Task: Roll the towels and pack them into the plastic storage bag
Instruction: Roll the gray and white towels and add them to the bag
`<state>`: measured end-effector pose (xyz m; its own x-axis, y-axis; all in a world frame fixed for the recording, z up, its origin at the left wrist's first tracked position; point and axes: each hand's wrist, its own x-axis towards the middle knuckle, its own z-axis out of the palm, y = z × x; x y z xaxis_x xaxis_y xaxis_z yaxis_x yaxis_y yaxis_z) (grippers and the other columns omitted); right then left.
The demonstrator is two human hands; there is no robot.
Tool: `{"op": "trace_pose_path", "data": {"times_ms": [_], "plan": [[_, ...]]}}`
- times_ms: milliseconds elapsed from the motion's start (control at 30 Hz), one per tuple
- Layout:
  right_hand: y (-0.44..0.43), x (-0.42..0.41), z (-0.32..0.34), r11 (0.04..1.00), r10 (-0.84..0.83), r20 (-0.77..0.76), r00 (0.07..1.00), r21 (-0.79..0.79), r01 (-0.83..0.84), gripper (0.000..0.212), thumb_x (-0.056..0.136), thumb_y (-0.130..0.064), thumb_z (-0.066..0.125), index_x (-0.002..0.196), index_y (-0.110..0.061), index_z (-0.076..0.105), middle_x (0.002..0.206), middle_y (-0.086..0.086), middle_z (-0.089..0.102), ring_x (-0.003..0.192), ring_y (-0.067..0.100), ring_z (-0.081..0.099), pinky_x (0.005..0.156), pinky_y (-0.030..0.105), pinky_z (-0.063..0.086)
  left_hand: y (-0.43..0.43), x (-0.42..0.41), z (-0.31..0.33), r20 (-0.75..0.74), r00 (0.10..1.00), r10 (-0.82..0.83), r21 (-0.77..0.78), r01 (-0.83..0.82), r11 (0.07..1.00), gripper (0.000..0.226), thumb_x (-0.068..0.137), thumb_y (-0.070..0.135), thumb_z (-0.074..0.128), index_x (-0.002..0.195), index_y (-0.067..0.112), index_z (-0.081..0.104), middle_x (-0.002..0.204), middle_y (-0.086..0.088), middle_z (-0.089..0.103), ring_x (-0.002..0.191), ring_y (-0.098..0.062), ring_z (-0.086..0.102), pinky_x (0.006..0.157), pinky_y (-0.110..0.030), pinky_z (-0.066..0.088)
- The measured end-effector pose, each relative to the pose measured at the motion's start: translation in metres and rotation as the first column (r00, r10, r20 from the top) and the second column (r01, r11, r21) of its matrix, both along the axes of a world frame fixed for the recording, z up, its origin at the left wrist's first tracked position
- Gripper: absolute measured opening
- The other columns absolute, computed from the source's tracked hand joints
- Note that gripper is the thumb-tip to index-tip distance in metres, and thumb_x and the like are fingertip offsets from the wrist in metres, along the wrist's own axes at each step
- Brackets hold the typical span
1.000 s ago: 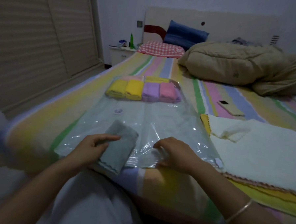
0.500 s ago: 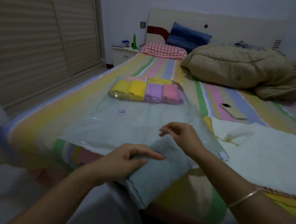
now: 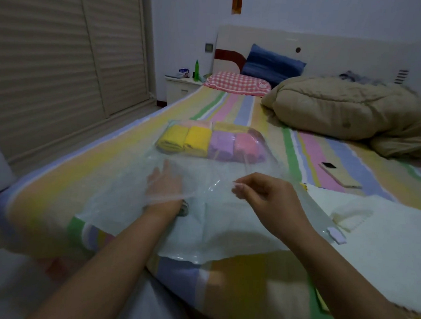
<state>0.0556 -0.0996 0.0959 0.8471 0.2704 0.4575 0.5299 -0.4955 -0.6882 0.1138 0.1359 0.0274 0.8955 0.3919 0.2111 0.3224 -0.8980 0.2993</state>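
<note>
Clear glossy plastic storage bag (image 3: 119, 203), soft matt cloth rolled towels (image 3: 198, 141), striped cloth bedsheet (image 3: 234, 282), puffy matt quilt (image 3: 341, 110)

bag (image 3: 119, 203) 1 | yellow rolls (image 3: 197, 144) 3 | pink rolls (image 3: 245, 146) 2 | purple roll (image 3: 221, 145) 1

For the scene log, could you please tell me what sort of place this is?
Most likely a bedroom: a striped bed, a checked pillow near the headboard, and a bedside cabinet.

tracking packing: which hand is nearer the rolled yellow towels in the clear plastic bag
Left. Left hand lies inside the bag, just short of the towels; right hand pinches its film, farther.
</note>
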Motion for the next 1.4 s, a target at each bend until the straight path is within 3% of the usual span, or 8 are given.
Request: {"op": "trace_pose_path", "data": {"times_ms": [133, 233, 467, 633, 867, 1033, 1167, 1400], "plan": [[0.005, 0.002, -0.006, 0.940, 0.043, -0.052, 0.998, -0.335, -0.058, 0.021, 0.084, -0.032, 0.063, 0.104, -0.038, 0.066, 0.094, -0.021, 0.070, 0.088, -0.004, 0.064, 0.081, 0.033, 0.054, -0.019, -0.009, -0.008, 0.054, 0.993, -0.107, 0.071, 0.103, 0.992, 0.053, 0.099, 0.027, 0.042, 0.145, 0.005, 0.032, 0.151, -0.020, 0.029, 0.140, -0.037, 0.026, 0.116, -0.045, 0.019], [0.017, 0.004, -0.007, 0.904, 0.167, -0.084, 0.982, -0.385, -0.187, 0.023, 0.087, -0.030, 0.061, 0.108, -0.040, 0.067, 0.105, -0.021, 0.068, 0.096, -0.003, 0.062, 0.084, 0.033, 0.053, -0.029, -0.017, -0.028, -0.119, 0.985, -0.121, 0.268, 0.149, 0.952, 0.068, 0.092, 0.044, 0.050, 0.148, 0.014, 0.025, 0.153, -0.020, 0.023, 0.142, -0.040, 0.019, 0.115, -0.053, 0.011], [0.023, 0.032, 0.004, 0.776, 0.296, -0.449, 0.843, -0.402, -0.486, 0.016, 0.085, -0.029, 0.068, 0.099, -0.033, 0.076, 0.101, -0.013, 0.073, 0.097, -0.001, 0.065, 0.089, 0.030, 0.052, 0.018, 0.028, -0.066, -0.168, 0.983, -0.079, 0.333, 0.132, 0.934, 0.051, 0.079, 0.013, 0.032, 0.119, 0.013, 0.064, 0.115, -0.025, 0.062, 0.104, -0.045, 0.060, 0.086, -0.062, 0.047], [0.027, 0.050, 0.020, 0.767, 0.320, -0.614, 0.722, -0.280, -0.578, 0.011, 0.083, -0.028, 0.072, 0.093, -0.027, 0.078, 0.089, -0.006, 0.075, 0.080, 0.002, 0.064, 0.075, 0.022, 0.054, 0.032, 0.061, -0.063, -0.117, 0.991, 0.061, 0.405, -0.008, 0.914, 0.072, 0.085, 0.015, -0.008, 0.153, 0.022, 0.014, 0.156, -0.018, 0.021, 0.140, -0.039, 0.024, 0.111, -0.057, 0.018], [0.037, 0.068, 0.024, 0.756, 0.295, -0.779, 0.554, -0.165, -0.634, 0.012, 0.084, -0.021, 0.071, 0.093, -0.019, 0.078, 0.074, -0.010, 0.071, 0.073, 0.000, 0.062, 0.067, 0.024, 0.053, 0.042, 0.107, -0.053, -0.036, 0.997, 0.066, 0.395, -0.046, 0.918, 0.047, 0.102, 0.024, 0.020, 0.150, 0.029, 0.019, 0.157, -0.015, 0.018, 0.143, -0.034, 0.019, 0.114, -0.053, 0.018], [0.042, 0.073, 0.019, 0.750, 0.286, -0.815, 0.504, -0.137, -0.647, 0.013, 0.085, -0.016, 0.070, 0.094, -0.015, 0.078, 0.086, 0.005, 0.072, 0.077, 0.007, 0.064, 0.067, 0.026, 0.054, 0.056, 0.126, -0.043, 0.004, 0.998, 0.062, 0.367, -0.060, 0.928, 0.061, 0.097, 0.035, 0.046, 0.150, 0.023, 0.019, 0.157, -0.012, 0.020, 0.139, -0.032, 0.028, 0.110, -0.043, 0.028], [0.044, 0.074, 0.015, 0.751, 0.290, -0.816, 0.501, -0.130, -0.647, 0.012, 0.084, -0.017, 0.070, 0.094, -0.015, 0.078, 0.079, -0.001, 0.071, 0.076, 0.007, 0.065, 0.066, 0.027, 0.055, 0.062, 0.129, -0.037, 0.121, 0.992, -0.038, 0.320, -0.003, 0.947, 0.079, 0.085, 0.023, 0.064, 0.150, 0.014, 0.020, 0.157, -0.010, 0.023, 0.140, -0.028, 0.029, 0.109, -0.042, 0.029], [0.042, 0.068, 0.014, 0.773, 0.297, -0.741, 0.602, -0.184, -0.607, 0.014, 0.088, -0.019, 0.065, 0.097, -0.018, 0.077, 0.089, -0.003, 0.074, 0.072, 0.007, 0.064, 0.062, 0.023, 0.053, 0.070, 0.121, -0.053, -0.023, 0.999, 0.039, 0.287, -0.030, 0.958, 0.088, 0.083, 0.047, 0.064, 0.151, 0.020, 0.016, 0.155, -0.011, 0.024, 0.137, -0.032, 0.030, 0.108, -0.048, 0.032]]}}
